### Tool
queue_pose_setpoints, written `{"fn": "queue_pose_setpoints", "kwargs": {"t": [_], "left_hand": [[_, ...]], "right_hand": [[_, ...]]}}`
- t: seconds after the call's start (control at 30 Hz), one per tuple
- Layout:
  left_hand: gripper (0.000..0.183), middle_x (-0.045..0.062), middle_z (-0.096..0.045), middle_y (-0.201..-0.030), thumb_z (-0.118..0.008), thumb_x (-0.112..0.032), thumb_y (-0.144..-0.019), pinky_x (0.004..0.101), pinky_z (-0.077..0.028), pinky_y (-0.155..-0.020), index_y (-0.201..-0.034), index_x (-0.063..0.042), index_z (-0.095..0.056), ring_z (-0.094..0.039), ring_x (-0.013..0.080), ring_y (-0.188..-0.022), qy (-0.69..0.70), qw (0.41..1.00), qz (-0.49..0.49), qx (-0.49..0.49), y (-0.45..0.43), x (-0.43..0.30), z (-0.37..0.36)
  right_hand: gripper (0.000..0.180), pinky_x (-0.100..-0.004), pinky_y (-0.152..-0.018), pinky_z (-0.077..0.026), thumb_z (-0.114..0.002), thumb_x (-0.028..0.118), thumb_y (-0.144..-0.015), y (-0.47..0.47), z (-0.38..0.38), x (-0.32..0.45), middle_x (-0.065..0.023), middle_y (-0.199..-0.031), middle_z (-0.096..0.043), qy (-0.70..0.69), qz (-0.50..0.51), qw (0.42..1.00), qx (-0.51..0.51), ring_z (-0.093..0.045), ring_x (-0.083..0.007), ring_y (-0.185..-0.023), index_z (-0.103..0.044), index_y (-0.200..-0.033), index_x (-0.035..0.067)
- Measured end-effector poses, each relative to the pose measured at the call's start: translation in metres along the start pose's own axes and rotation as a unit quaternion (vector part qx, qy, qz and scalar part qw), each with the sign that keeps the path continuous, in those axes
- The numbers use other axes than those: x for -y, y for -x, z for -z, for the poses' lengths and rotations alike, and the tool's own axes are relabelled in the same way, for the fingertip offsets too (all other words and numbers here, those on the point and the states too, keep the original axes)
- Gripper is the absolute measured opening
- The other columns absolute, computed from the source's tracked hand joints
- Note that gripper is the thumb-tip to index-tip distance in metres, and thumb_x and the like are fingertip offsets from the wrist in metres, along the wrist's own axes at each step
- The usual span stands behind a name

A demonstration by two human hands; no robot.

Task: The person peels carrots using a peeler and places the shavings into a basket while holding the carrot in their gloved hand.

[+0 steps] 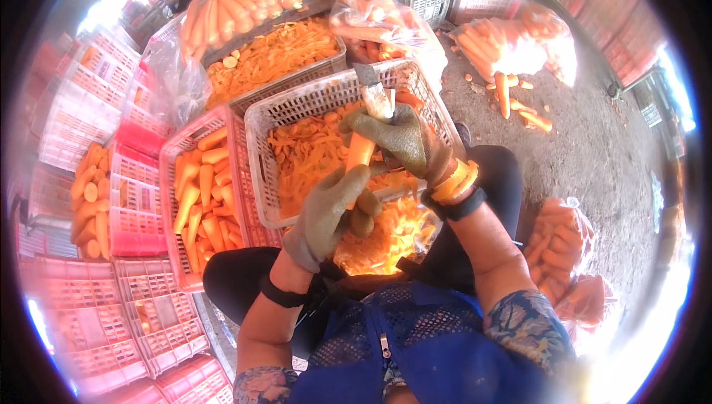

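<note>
My left hand [334,212], in a worn work glove, grips the lower end of an orange carrot [360,151]. My right hand [409,140], gloved too, is at the carrot's upper end, closed round a hand tool with a whitish, wrapped-looking part [379,102] and a flat grey end [365,75]. Its working edge is hidden, so the exact kind of tool cannot be told. Below both hands stands a pale plastic crate [258,181] holding carrot peelings [306,167] and cut ends. More peelings [384,234] lie in a heap nearer my lap. Carrot peel clings to my right cuff.
At the left, a pink crate [167,198] holds peeled carrots [206,181]; stacked crates [89,315] stand beyond. Another crate of peelings [278,54] is ahead. Bagged carrots [500,42] and loose carrots [502,95] lie on the floor at right, with more bags [559,237] nearer me.
</note>
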State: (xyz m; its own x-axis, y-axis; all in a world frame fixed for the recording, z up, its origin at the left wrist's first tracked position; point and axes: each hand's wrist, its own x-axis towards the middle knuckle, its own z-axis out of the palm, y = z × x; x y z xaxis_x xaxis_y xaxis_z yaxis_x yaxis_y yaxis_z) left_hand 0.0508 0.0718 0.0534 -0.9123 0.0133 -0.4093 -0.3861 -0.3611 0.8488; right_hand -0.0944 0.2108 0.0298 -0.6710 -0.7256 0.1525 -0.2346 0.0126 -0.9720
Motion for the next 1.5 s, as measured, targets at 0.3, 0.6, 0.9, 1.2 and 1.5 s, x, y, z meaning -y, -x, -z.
{"fn": "queue_pose_setpoints", "kwargs": {"t": [0.3,0.6,0.9,1.2,1.5], "left_hand": [[0.046,0.004,-0.057,-0.077,-0.053,-0.037,-0.105,0.0241,-0.042,-0.049,-0.133,-0.001,-0.057,-0.051,0.0105,-0.053,-0.031,0.999,0.019,-0.016,0.000,0.002,0.006],[0.046,0.003,-0.055,-0.075,-0.050,-0.041,-0.107,0.0251,-0.041,-0.048,-0.132,-0.003,-0.058,-0.049,0.0102,-0.051,-0.024,0.999,0.006,0.019,0.002,0.005,0.008],[0.056,-0.002,-0.049,-0.066,-0.048,-0.043,-0.107,0.0230,-0.038,-0.045,-0.138,0.003,-0.054,-0.037,0.0072,-0.042,0.027,0.996,-0.020,0.081,0.005,0.003,0.001],[0.063,-0.004,-0.045,-0.057,-0.040,-0.047,-0.108,0.0239,-0.036,-0.039,-0.140,0.006,-0.051,-0.037,0.0069,-0.038,0.030,0.998,-0.014,0.051,-0.012,0.031,0.013],[0.067,-0.001,-0.044,-0.053,-0.040,-0.048,-0.108,0.0241,-0.032,-0.033,-0.137,0.012,-0.050,-0.036,0.0084,-0.033,0.103,0.992,-0.020,0.077,-0.011,0.021,0.011]], "right_hand": [[0.047,-0.0207,-0.049,-0.043,-0.048,0.041,-0.106,0.010,-0.032,0.024,-0.0175,-0.108,-0.073,-0.212,-0.033,0.949,-0.229,-0.059,-0.0097,-0.061,-0.063,-0.088,0.001],[0.047,-0.0301,-0.067,-0.050,-0.048,0.042,-0.107,0.006,-0.048,0.028,-0.0179,-0.096,-0.072,-0.271,0.020,0.931,-0.245,-0.063,-0.0188,-0.076,-0.057,-0.081,0.003],[0.058,-0.0274,-0.056,-0.046,-0.050,0.054,-0.102,-0.048,0.011,-0.021,-0.0108,-0.089,-0.071,-0.303,-0.004,0.879,-0.369,-0.057,-0.0134,-0.061,-0.069,-0.102,-0.001],[0.049,-0.0360,-0.075,-0.051,-0.051,0.046,-0.105,-0.041,-0.018,-0.042,-0.0163,-0.092,-0.072,-0.216,0.031,0.930,-0.296,-0.067,-0.0226,-0.081,-0.061,-0.085,0.002],[0.032,-0.0282,-0.081,-0.051,-0.063,0.031,-0.100,-0.005,0.003,-0.007,-0.0047,-0.096,-0.072,-0.063,-0.140,0.986,-0.060,-0.063,-0.0117,-0.090,-0.074,-0.109,0.002]]}}
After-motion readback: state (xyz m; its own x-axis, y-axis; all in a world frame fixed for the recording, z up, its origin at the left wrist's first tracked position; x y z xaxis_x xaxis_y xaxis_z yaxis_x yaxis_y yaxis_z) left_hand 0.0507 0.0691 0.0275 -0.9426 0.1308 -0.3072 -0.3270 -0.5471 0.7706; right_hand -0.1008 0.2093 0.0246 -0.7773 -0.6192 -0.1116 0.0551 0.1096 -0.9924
